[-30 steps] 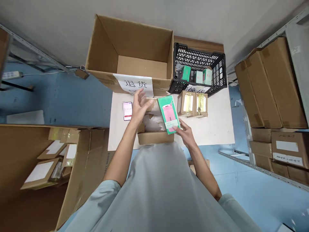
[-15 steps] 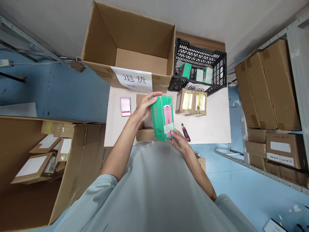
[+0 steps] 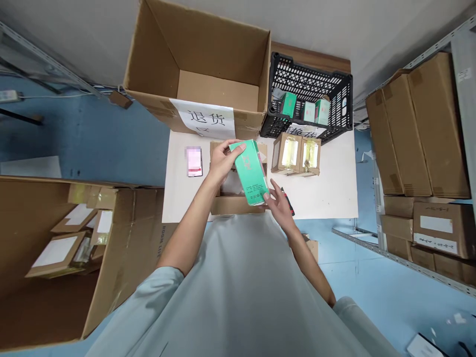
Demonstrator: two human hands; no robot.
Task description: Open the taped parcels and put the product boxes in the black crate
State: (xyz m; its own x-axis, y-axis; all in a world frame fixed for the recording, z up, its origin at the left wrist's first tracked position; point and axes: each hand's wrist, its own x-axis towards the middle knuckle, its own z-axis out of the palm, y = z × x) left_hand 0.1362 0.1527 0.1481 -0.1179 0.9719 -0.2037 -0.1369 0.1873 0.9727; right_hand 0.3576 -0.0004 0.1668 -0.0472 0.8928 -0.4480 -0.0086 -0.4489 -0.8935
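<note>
A green product box (image 3: 250,173) is held up over an opened cardboard box (image 3: 233,205) at the table's front edge. My left hand (image 3: 224,161) grips its upper left end, thumb across the top face. At the lower right corner, my right hand (image 3: 278,206) touches the green box with its thumb side, the index finger lifted and the fingers apart. The plain green side with small print faces up. Partly hidden behind my right hand lies a black and red utility knife (image 3: 288,202). A phone (image 3: 194,161) with a lit screen rests on the table to the left.
A large cardboard carton (image 3: 156,106) with a paper sign stands at the back. Beside it, a black plastic crate (image 3: 344,106) holds several small boxes. Two taped brown boxes (image 3: 296,154) sit before the crate. Another big carton (image 3: 122,258) is at left; shelved cartons (image 3: 420,129) stand right.
The green box has been turned, so its plain green side replaces the pink-pictured side facing up. My right hand's fingers have spread out beside its lower corner.
</note>
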